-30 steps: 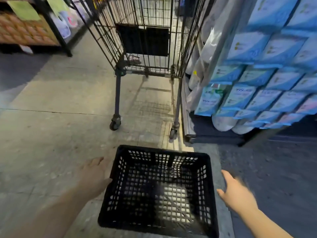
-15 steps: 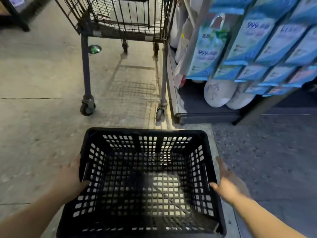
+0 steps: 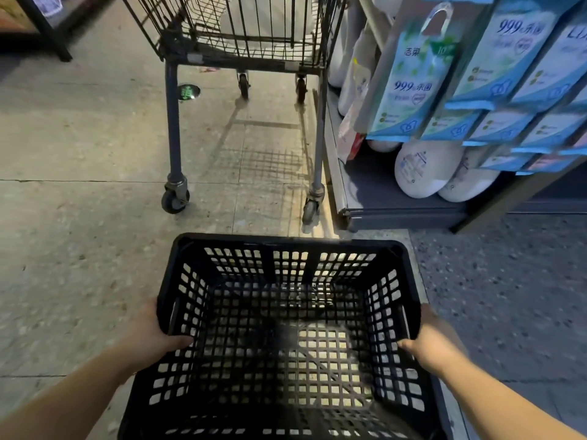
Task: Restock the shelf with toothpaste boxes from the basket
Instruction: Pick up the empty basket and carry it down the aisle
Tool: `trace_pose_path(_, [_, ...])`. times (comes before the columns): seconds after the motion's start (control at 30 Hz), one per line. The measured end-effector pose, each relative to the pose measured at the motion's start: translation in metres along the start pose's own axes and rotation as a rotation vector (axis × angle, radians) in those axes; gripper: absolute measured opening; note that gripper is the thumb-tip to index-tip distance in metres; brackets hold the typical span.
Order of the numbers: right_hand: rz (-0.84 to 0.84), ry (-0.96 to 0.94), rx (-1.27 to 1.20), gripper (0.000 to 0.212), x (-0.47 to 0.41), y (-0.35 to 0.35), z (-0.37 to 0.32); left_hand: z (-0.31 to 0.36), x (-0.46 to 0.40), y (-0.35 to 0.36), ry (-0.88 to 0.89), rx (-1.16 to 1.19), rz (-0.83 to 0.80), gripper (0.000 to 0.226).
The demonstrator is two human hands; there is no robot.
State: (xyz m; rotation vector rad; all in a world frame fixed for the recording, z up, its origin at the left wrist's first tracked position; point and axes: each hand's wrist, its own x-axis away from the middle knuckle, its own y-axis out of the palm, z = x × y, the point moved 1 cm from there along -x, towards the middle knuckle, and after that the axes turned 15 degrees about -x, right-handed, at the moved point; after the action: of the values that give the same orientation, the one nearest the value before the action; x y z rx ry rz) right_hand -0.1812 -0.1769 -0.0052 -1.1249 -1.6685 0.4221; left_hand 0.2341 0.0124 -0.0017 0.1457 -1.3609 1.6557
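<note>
1. Head view: I look down on a black basket (image 3: 286, 328) with lattice walls, seen from above; through its open grid bottom I see the floor (image 3: 79, 249), and I can make out nothing lying inside it.
2. My left hand (image 3: 152, 335) grips the basket's left rim, the thumb curled over onto the inner side of the wall and the other fingers outside it.
3. My right hand (image 3: 435, 341) grips the right rim the same way, its thumb hooked over the edge to the inside, the rest of the fingers down the outer face.
4. Just beyond the basket's far edge stands a wire cart (image 3: 241, 42) on dark posts with small wheels (image 3: 174, 201); its two near wheels rest on the floor close to the basket.
5. To the right of the cart is a shelf (image 3: 397, 211) whose lowest ledge carries white bottles (image 3: 422, 169) lying on their sides.
6. Above the bottles hang rows of blue and white packs (image 3: 409, 81) printed with "999"; they overlap each other and fill the upper right corner.
7. I cannot pick out any toothpaste boxes, neither in the basket nor on the shelf.
8. A small round green mark (image 3: 188, 91) sits on the floor behind the cart's left post.
</note>
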Motion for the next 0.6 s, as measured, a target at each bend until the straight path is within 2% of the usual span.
trace_pose_path(0.13, [-0.062,0.059,-0.058,0.053,0.01,-0.002,-0.003,0.008,0.013,-0.003,-0.017,0.07,-0.048,0.074])
trace_pose_path(0.3, [-0.002,0.044,-0.165,0.075,0.042,-0.022,0.002,0.017,0.043,-0.022,-0.038,0.103,-0.041,0.089])
trace_pose_path(0.43, [0.001,0.076,-0.215,0.07,0.082,-0.057,-0.006,0.036,0.078,-0.053,-0.023,0.109,-0.061,0.093])
trace_pose_path(0.5, [0.029,0.063,-0.24,0.07,0.104,-0.08,-0.011,0.053,0.099,-0.073,0.018,0.076,-0.06,0.086])
trace_pose_path(0.6, [0.088,0.091,-0.284,0.069,0.142,-0.119,-0.02,0.092,0.138,-0.107,0.081,0.043,-0.021,0.058])
